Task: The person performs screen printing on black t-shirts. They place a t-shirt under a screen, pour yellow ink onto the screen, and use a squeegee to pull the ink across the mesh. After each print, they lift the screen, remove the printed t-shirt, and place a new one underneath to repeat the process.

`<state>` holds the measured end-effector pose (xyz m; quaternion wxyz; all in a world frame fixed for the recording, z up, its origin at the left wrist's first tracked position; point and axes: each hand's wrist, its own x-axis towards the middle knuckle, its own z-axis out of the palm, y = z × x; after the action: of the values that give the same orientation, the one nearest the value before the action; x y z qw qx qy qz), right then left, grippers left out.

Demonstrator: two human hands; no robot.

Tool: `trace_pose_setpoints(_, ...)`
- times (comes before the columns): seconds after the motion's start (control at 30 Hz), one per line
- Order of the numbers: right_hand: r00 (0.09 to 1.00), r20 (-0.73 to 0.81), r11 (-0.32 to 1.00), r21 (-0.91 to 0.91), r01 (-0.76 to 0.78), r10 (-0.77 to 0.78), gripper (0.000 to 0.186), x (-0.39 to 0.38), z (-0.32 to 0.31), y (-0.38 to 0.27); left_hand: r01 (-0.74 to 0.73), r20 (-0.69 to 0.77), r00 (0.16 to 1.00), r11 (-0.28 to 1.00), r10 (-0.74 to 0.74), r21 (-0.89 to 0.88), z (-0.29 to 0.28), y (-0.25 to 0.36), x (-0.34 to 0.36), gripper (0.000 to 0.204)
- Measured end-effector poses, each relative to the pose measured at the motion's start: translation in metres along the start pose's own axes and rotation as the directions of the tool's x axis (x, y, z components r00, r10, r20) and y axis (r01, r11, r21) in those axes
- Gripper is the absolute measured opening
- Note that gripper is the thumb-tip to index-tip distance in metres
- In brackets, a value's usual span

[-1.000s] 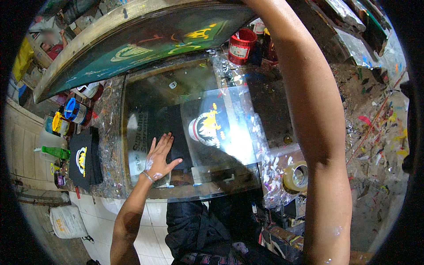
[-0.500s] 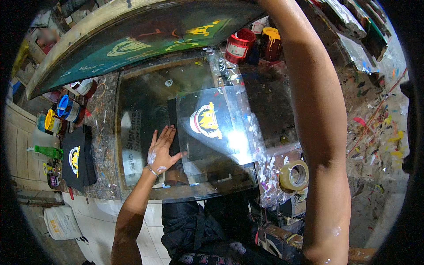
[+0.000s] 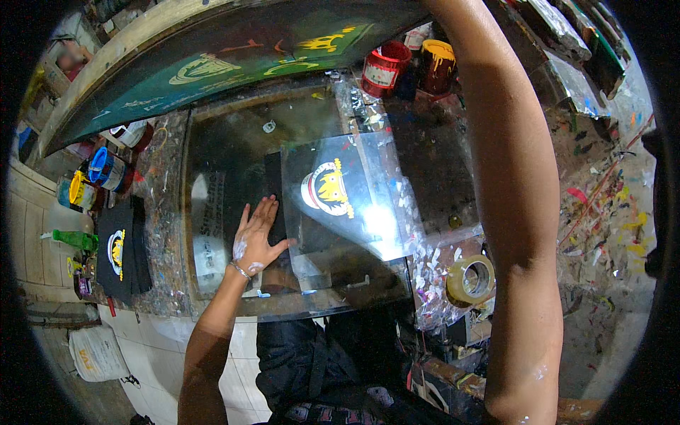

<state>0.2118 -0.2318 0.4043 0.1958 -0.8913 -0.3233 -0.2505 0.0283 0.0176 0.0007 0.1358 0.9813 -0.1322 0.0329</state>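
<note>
My left hand [image 3: 258,237] lies flat with its fingers stretched out, on the left edge of a black fabric piece [image 3: 275,191] on the glass-topped table [image 3: 241,131]. A clear plastic sheet [image 3: 297,248] covers most of that fabric; beneath or on it shows a yellow, white and red straw-hat print [image 3: 326,188]. My thumb touches the sheet's left edge. My right arm [image 3: 513,184] reaches up past the top edge, its hand out of sight. Tilted up at the far side is a wood-framed printing screen [image 3: 142,88] with yellow, red and white stencil shapes.
Red [image 3: 384,69] and yellow-topped [image 3: 435,67] paint cans stand at the far right. A blue paint can [image 3: 108,168], a green bottle [image 3: 76,241] and a stack of printed black fabric [image 3: 134,248] are at left. A clear tape roll [image 3: 470,280] lies near my right arm.
The whole view shifts very slightly. My left hand stays flat in the same place, and the screen stays raised.
</note>
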Motion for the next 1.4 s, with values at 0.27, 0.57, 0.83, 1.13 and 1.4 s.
trace_pose_setpoints(0.27,0.999,0.013,0.998,0.031,0.052,-0.053,0.074,-0.002,0.001,-0.001,-0.006,0.005,1.0,1.0,0.006,-0.012,-0.002,0.001,0.001,0.1)
trace_pose_setpoints(0.57,1.0,0.012,1.0,0.016,0.021,-0.022,0.074,-0.003,-0.001,-0.001,0.003,-0.009,1.0,1.0,-0.004,-0.005,-0.004,0.003,0.002,0.103)
trace_pose_setpoints(0.83,1.0,0.005,1.0,0.012,-0.003,0.003,0.074,-0.001,0.003,-0.001,-0.029,-0.024,0.999,1.0,0.028,-0.008,-0.004,0.001,-0.001,0.107)
trace_pose_setpoints(1.13,1.0,0.004,1.0,0.018,0.01,-0.01,0.074,0.0,0.003,0.0,-0.032,-0.038,0.999,0.999,0.032,-0.019,0.002,-0.004,-0.001,0.103)
trace_pose_setpoints(1.4,0.999,0.039,1.0,0.027,-0.014,0.013,0.072,-0.001,0.002,0.002,0.074,-0.332,0.892,0.825,-0.305,-0.56,-0.007,0.137,0.032,0.041)
